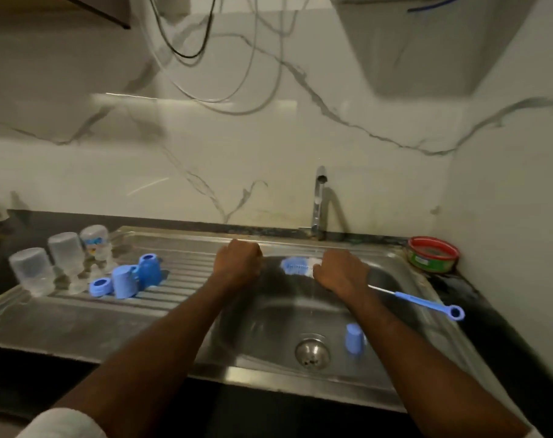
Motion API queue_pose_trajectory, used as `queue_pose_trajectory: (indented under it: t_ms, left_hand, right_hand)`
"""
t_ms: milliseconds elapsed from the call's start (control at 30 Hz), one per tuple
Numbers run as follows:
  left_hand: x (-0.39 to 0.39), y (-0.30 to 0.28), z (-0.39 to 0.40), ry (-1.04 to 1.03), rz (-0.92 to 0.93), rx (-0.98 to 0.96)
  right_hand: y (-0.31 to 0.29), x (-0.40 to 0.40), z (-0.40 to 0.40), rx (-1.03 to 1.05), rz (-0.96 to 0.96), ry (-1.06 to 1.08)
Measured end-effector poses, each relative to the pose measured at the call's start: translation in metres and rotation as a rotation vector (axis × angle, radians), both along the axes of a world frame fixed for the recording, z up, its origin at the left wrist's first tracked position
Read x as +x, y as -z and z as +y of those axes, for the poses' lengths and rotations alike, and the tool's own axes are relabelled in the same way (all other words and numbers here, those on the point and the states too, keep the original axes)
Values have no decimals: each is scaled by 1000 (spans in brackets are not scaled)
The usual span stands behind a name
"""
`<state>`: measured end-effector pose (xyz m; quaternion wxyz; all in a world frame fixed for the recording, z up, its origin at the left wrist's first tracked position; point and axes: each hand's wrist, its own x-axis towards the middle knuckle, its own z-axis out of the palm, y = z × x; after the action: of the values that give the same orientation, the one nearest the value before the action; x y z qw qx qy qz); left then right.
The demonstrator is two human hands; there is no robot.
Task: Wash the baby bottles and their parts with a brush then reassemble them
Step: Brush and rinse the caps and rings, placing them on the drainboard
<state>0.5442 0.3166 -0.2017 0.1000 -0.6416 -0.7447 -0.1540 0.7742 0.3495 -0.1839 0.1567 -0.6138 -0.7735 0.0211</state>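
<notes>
Three upside-down bottles stand at the drainboard's left edge, one blue cap sits in the sink, the right hand grips one brush, and the left hand is a fist.

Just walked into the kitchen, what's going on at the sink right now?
A person is washing baby bottle parts at the sink. The right hand grips a blue bottle brush over the basin; the left hand is fisted beside it, what it holds hidden. Three clear bottles stand upside down on the drainboard by blue caps and rings. One blue cap sits near the drain.
</notes>
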Motion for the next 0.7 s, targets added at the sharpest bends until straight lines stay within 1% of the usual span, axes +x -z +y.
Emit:
queue_pose_trajectory:
  t_ms: [100,200,300,367,433,500,600,700]
  left_hand:
    - [44,30,24,23,-1,-60]
    - [72,64,45,87,-21,-162]
    - [87,82,64,282,-73,-364]
    - [95,86,75,393,-51,-466]
    - [101,87,91,414,35,-477]
    - [105,85,97,420,62,-456]
    - [116,89,103,506,-48,-513]
    - [138,103,102,503,-65,-582]
  right_hand:
    - [26,36,8,-56,-63,91]
    - [49,59,18,-165,-57,134]
    - [53,69,32,-181,-49,145]
    - [57,69,39,-198,-49,145]
    - [63,67,48,-220,-59,166]
    - [65,67,49,-229,-70,189]
    - [69,68,53,-231,-114,216]
    - [70,67,54,-243,-141,258]
